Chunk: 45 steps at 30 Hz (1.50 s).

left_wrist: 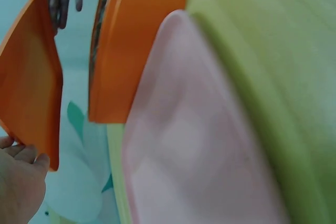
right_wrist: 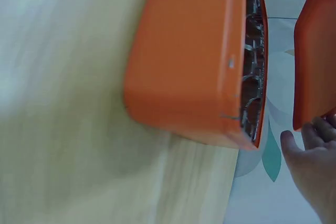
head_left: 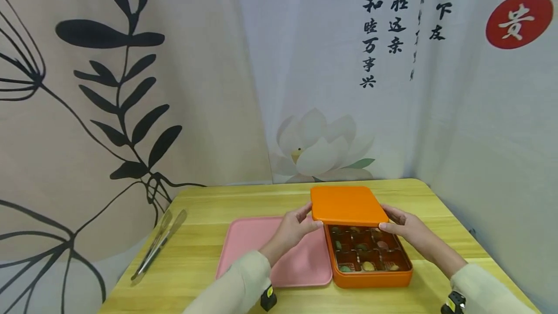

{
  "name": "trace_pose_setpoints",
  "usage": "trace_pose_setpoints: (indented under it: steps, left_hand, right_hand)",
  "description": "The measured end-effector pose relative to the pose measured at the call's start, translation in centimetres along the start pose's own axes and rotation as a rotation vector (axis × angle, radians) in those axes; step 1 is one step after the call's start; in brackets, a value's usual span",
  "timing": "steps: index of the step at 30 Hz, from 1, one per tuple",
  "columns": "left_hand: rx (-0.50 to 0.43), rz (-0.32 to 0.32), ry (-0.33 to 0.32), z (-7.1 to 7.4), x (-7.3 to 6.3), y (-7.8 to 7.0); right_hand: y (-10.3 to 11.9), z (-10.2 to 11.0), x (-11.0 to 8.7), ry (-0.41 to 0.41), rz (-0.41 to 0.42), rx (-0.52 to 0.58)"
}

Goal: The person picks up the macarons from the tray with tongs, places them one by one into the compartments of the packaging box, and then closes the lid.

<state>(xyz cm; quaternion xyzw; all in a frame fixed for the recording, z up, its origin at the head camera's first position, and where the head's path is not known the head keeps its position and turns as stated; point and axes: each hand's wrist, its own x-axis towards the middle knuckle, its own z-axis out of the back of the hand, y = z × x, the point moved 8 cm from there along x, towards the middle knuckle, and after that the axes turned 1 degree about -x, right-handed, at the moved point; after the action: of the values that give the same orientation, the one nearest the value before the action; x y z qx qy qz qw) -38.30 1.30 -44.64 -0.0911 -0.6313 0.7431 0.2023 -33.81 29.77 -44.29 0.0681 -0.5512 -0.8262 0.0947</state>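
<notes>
Both my hands hold an orange lid (head_left: 348, 205) above an orange box (head_left: 372, 281). My left hand (head_left: 293, 232) grips the lid's left edge, and my right hand (head_left: 409, 232) has its right edge between thumb and fingers. The lid is apart from the box, as the gap in the left wrist view shows between the lid (left_wrist: 34, 85) and the box wall (left_wrist: 131, 51). Inside the box sits a dark brown divided insert (head_left: 361, 255). Small rounded pieces, greenish, yellowish and pinkish, lie in several compartments; their kind is unclear. The lid hides the box's rear part.
A pink tray (head_left: 261, 243) lies flat immediately left of the box, partly behind my left forearm. Metal tongs (head_left: 159, 246) lie near the left edge of the wooden table (head_left: 200, 236). Behind the table hangs a printed curtain (head_left: 209, 86).
</notes>
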Motion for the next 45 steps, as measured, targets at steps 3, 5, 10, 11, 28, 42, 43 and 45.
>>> trace_pose_setpoints:
  steps: [3,5,10,11,28,42,43,45]
  left_hand:
    - [0.011,-0.001,-0.005,-0.7,-0.7,0.2]
    - [0.013,-0.001,-0.009,-1.1,-1.1,0.4]
    - [0.02,-0.01,-0.02,-2.4,-1.8,0.8]
    - [0.024,-0.012,-0.024,-2.6,-2.0,0.9]
    - [0.081,-0.033,-0.05,-6.3,-4.3,2.2]
    - [0.032,-0.033,-0.034,-7.6,-5.5,3.1]
    - [0.051,-0.039,-0.039,-7.6,-5.6,3.1]
    - [0.092,-0.046,-0.048,-7.7,-5.7,3.2]
  right_hand:
    - [-0.4,-0.1,-0.7,0.008,-0.015,0.014]
    - [-0.7,-0.1,-1.1,0.011,-0.019,0.02]
    - [-1.6,-0.1,-2.2,0.041,-0.033,0.046]
    - [-1.8,0.0,-2.4,0.048,-0.036,0.048]
    - [-4.3,-0.1,-5.3,0.122,-0.049,0.091]
    - [-5.8,-0.4,-6.2,0.121,-0.039,0.075]
    - [-5.9,-0.4,-6.3,0.119,-0.037,0.073]
    - [-6.0,-0.4,-6.5,0.112,-0.034,0.065]
